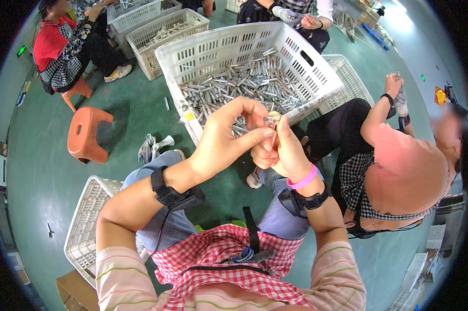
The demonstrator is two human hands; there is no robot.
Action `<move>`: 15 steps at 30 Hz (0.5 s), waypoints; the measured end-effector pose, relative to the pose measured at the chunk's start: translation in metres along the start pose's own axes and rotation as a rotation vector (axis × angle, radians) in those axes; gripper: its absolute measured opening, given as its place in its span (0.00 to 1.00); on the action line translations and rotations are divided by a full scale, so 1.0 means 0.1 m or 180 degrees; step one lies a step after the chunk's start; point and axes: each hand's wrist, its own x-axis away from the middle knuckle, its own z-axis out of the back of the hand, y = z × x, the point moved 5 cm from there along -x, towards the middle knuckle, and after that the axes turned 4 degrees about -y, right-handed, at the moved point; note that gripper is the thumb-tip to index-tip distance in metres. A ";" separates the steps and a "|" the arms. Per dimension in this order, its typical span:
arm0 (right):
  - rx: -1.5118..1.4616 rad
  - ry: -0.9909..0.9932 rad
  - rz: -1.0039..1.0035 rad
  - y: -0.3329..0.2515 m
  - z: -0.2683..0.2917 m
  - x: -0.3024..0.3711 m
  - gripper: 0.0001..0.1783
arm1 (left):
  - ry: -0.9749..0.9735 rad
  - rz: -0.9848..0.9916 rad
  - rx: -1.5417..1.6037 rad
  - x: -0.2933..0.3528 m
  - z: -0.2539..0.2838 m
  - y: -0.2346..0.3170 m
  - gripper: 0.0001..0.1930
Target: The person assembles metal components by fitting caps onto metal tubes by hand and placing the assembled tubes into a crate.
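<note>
Both hands meet in front of me, above the near edge of a white slotted crate (pixel 249 39) heaped with metal pins or sleeves (pixel 244 80). My right hand (pixel 288 155) is closed with its thumb up, gripping a small shiny metal part (pixel 272 121). The thumb and fingers of my left hand (pixel 229 129) pinch the same part from the other side. Fingers cover most of it, so its exact kind does not show. A pink band (pixel 303 178) circles my right wrist, and black straps are on both wrists.
An orange stool (pixel 86 135) stands to the left. Beside my left leg is a white crate (pixel 91 220), with a cardboard box (pixel 78 290) near it. Co-workers sit close at right (pixel 405 166), far left (pixel 55 46) and across the crate. Another crate (pixel 166 36) holds pale pieces.
</note>
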 end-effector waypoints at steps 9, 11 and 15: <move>-0.0071 0.0095 -0.0136 -0.05 0.03 0.02 0.32 | 0.0072 -0.0544 -0.0737 0.00 0.05 0.09 0.07; -0.0180 -0.0054 -0.0256 -0.01 0.00 0.03 0.32 | 0.0089 -0.0167 0.0105 0.02 0.05 -0.03 0.06; -0.0529 -0.0541 -0.0234 0.00 -0.09 0.06 0.30 | -0.0138 0.0492 0.1452 0.01 0.00 -0.16 0.10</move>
